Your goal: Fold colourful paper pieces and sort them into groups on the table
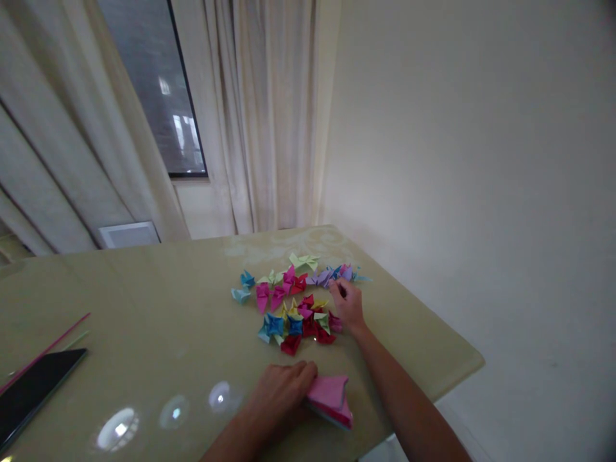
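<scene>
My left hand (291, 382) is low in the head view, closed around a piece of folded pink paper (332, 393). The paper shows a darker pink inner layer and a pale bluish lower edge. Farther off, my right hand (348, 303) is at the right side of a spread of origami pieces, its fingers bent together beside a purple origami piece (321, 278). What those fingers pinch, if anything, is hidden. Closer to me lies a cluster with blue origami (274, 325) and red origami (290, 344), among yellow, pale green and magenta ones. A pale green origami piece (303, 262) tops the spread.
The glossy table (168, 308) ends at a right edge beside a white wall (471, 192). At the left lie a dark flat tablet-like device (38, 398) and a thin pink stick (58, 341). Curtains (274, 115) and a window (154, 83) stand behind.
</scene>
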The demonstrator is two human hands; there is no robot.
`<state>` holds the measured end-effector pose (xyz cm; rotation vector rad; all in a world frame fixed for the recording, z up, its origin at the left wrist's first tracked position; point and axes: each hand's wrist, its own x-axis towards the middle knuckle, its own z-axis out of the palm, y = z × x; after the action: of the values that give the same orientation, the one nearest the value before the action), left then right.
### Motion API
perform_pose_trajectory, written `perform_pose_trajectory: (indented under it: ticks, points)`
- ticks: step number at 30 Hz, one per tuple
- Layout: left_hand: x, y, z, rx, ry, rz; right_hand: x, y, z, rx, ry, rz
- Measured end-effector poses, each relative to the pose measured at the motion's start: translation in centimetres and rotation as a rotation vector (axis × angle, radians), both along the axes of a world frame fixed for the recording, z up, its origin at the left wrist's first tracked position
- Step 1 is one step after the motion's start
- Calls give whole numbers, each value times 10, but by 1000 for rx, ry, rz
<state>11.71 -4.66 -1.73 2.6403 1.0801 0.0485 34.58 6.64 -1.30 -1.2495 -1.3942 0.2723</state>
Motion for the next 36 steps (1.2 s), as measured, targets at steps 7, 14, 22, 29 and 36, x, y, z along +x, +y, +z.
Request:
perform_pose_trajectory:
  ticks: [7,14,22,29,36]
  points:
    - [-8,9,4,19,80,85,-1,-2,3,-8,15,-1]
    - [-4,9,-5,146,27,27,1,0,-1,-4,11,3]
    - [-6,11,-5,153,-6,41,1,2,-2,-13,-4,4]
    - [-5,11,-10,245,-63,31,0,1,-1,-14,-26,4]
    - [-6,-4,13,362,-420,-58,-2,1,0,-12,4,1]
